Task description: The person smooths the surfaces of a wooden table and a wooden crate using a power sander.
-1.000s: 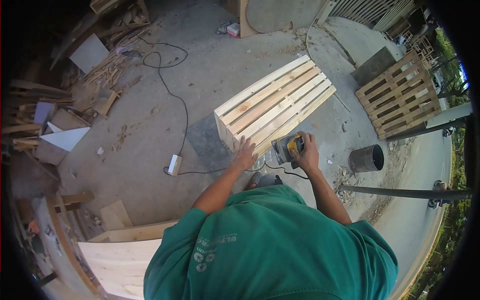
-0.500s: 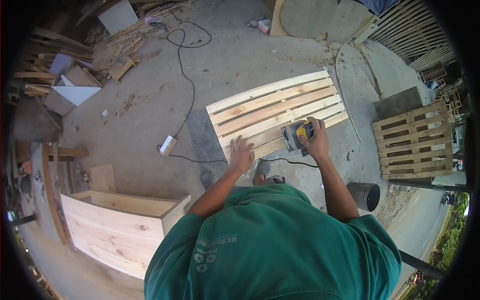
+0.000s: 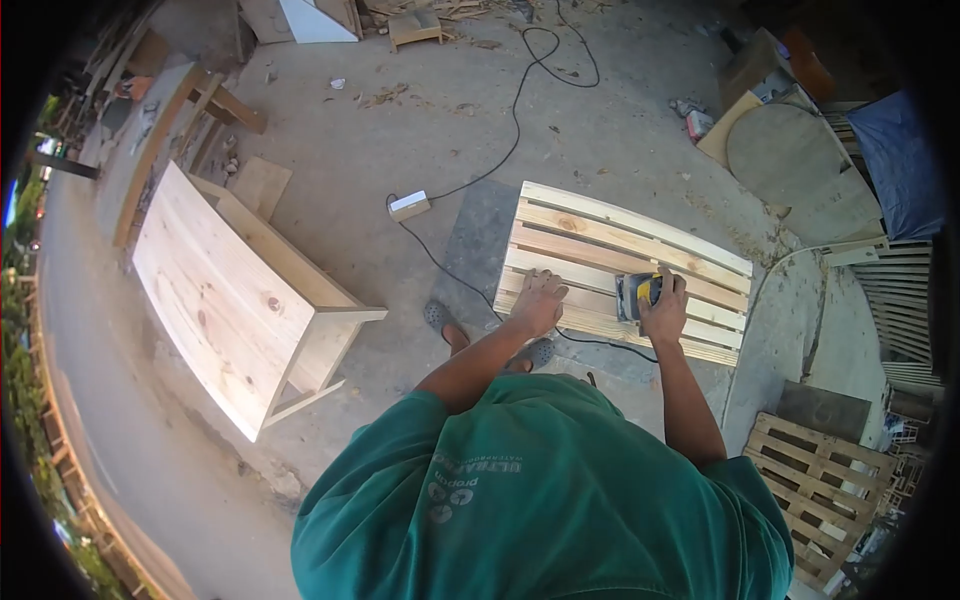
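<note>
A slatted panel of pale wood [image 3: 573, 224] lies in front of me, with narrow gaps between its boards. My left hand [image 3: 541, 302] rests flat on the boards near the panel's left end, fingers stretched out and holding nothing. Farther right, my right hand [image 3: 665, 310] grips a yellow and dark power sander [image 3: 629, 298] from above. The sander sits on the slats nearer to me, its underside hidden against the wood. A black cord [image 3: 610, 343] runs along the panel's near side.
A white power strip [image 3: 409, 206] lies on the concrete floor, left of the panel. A pale wooden box-like piece [image 3: 225, 285] stands at left. At lower right is a wooden pallet [image 3: 815, 480]. A round board [image 3: 785, 155] leans at upper right. My shoes are close to the panel.
The head view has turned, so the panel appears farther right and tilted the other way. The sander has moved inward from the panel's near edge. My left hand stays flat on the boards.
</note>
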The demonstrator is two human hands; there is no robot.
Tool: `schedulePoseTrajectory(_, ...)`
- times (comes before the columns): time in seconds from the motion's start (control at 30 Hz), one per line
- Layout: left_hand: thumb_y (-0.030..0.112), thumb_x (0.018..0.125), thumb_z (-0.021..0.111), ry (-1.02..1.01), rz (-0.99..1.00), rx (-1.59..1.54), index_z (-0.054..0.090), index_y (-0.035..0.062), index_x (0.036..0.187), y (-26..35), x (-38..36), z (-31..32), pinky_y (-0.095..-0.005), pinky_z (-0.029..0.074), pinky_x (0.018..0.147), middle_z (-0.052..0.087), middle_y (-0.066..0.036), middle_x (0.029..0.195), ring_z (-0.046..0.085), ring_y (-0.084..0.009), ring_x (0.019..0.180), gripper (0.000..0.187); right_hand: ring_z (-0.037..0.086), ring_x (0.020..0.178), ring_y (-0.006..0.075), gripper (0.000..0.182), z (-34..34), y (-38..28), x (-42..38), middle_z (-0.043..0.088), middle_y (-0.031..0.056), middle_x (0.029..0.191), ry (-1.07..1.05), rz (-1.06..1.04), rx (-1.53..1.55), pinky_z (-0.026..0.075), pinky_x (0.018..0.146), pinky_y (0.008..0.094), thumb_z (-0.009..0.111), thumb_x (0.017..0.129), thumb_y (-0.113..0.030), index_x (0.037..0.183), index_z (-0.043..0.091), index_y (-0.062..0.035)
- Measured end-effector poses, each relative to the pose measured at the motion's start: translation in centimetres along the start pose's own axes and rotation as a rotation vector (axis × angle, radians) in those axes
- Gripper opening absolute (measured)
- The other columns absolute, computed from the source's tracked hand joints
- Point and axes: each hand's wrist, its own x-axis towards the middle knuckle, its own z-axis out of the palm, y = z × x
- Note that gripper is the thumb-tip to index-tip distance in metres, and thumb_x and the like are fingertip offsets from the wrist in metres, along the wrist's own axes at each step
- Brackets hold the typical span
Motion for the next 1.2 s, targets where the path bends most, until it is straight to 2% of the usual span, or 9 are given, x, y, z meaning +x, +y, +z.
schedulePoseTrajectory(0.2, 0.021, 0.094, 0.055, 0.033, -0.058, 0.027, 0.056, 0.01, 0.138, -3.5, -3.8, -1.1, -0.0573, 0.021, 0.122, 0.045, -0.013, 0.148, 0.035, -0.0326, 0.144, 0.045, 0.058, 0.111, 0.0403, 0.077, 0.4, -0.2, 0.5, 0.052, 0.0168, 0.128, -0.035, -0.163, 0.013, 0.054, 0.092, 0.0494, 0.083, 0.073, -0.021, 0.14, 0.047, -0.0153)
schedulePoseTrajectory(0.37, 0.025, 0.096, 0.054, -0.055, -0.047, 0.108, 0.047, 0.0127, 0.148, -5.5, -5.5, -2.6, -0.0568, 0.021, 0.122, 0.037, -0.009, 0.156, 0.029, -0.0309, 0.148, 0.054, 0.065, 0.104, 0.0386, 0.079, -1.9, -1.3, 1.1, 0.053, 0.0159, 0.123, -0.264, -0.136, -0.123, 0.059, 0.083, 0.0477, 0.083, 0.074, -0.028, 0.142, 0.044, -0.0145)
schedulePoseTrajectory(0.47, 0.027, 0.097, 0.054, -0.107, -0.04, 0.135, 0.044, 0.0135, 0.15, -6.2, -5.8, -3.7, -0.0579, 0.02, 0.122, 0.035, -0.009, 0.158, 0.028, -0.0314, 0.149, 0.055, 0.067, 0.101, 0.0376, 0.078, -1.9, -1.3, 1.4, 0.053, 0.0155, 0.121, -0.278, -0.141, -0.167, 0.06, 0.08, 0.047, 0.083, 0.076, -0.032, 0.142, 0.045, -0.0158)
schedulePoseTrajectory(0.67, 0.034, 0.101, 0.051, -0.145, -0.089, 0.227, 0.036, 0.0161, 0.156, -7.2, -7.3, -3.9, -0.058, 0.02, 0.122, 0.026, -0.009, 0.165, 0.028, -0.033, 0.15, 0.061, 0.067, 0.1, 0.0371, 0.076, -1.2, -0.3, 1.8, 0.053, 0.0155, 0.12, -0.276, -0.266, -0.19, 0.058, 0.086, 0.0481, 0.083, 0.076, -0.03, 0.141, 0.046, -0.0173)
schedulePoseTrajectory(0.73, 0.036, 0.101, 0.051, -0.128, -0.175, 0.236, 0.034, 0.016, 0.157, -6.4, -7.9, -3.6, -0.0578, 0.02, 0.122, 0.027, -0.01, 0.164, 0.029, -0.034, 0.149, 0.062, 0.065, 0.104, 0.0369, 0.075, -1.5, -0.5, 2.0, 0.053, 0.0155, 0.122, -0.352, -0.403, -0.154, 0.056, 0.089, 0.048, 0.083, 0.076, -0.029, 0.14, 0.047, -0.0176)
schedulePoseTrajectory(0.93, 0.039, 0.101, 0.051, 0.082, -0.723, 0.153, 0.047, 0.0139, 0.15, -3.0, -12.4, 0.3, -0.0544, 0.025, 0.12, 0.039, -0.013, 0.158, 0.032, -0.0357, 0.147, 0.055, 0.062, 0.109, 0.0368, 0.081, 0.0, -3.9, 3.5, 0.052, 0.0134, 0.126, -0.333, -0.701, 0.031, 0.055, 0.093, 0.0477, 0.084, 0.075, -0.023, 0.145, 0.043, -0.0167)
schedulePoseTrajectory(0.97, 0.04, 0.101, 0.051, 0.1, -0.789, 0.109, 0.05, 0.0133, 0.147, -2.2, -13.8, 0.7, -0.0539, 0.026, 0.119, 0.041, -0.013, 0.156, 0.033, -0.036, 0.146, 0.054, 0.061, 0.116, 0.0346, 0.083, 0.2, -5.1, 4.2, 0.053, 0.0136, 0.131, -0.391, -0.696, -0.021, 0.054, 0.095, 0.0438, 0.086, 0.074, -0.026, 0.144, 0.044, -0.0123)
schedulePoseTrajectory(1.1, 0.041, 0.1, 0.051, 0.156, -1.086, -0.08, 0.058, 0.0115, 0.139, 1.3, -21.1, 3.9, -0.0534, 0.03, 0.117, 0.05, -0.011, 0.149, 0.038, -0.0352, 0.142, 0.049, 0.063, 0.114, 0.0365, 0.083, 1.1, -10.5, 6.7, 0.053, 0.0163, 0.129, -0.471, -0.725, -0.113, 0.055, 0.093, 0.0453, 0.086, 0.075, -0.027, 0.144, 0.043, -0.0121)
schedulePoseTrajectory(1.2, 0.044, 0.1, 0.052, 0.145, -1.359, -0.311, 0.061, 0.0094, 0.136, 3.2, -27.6, 8.6, -0.0518, 0.035, 0.115, 0.055, -0.014, 0.144, 0.042, -0.0369, 0.14, 0.051, 0.064, 0.112, 0.0375, 0.082, 2.2, -13.8, 8.2, 0.052, 0.0186, 0.128, -0.491, -0.803, -0.101, 0.055, 0.093, 0.0452, 0.085, 0.077, -0.027, 0.145, 0.042, -0.0122)
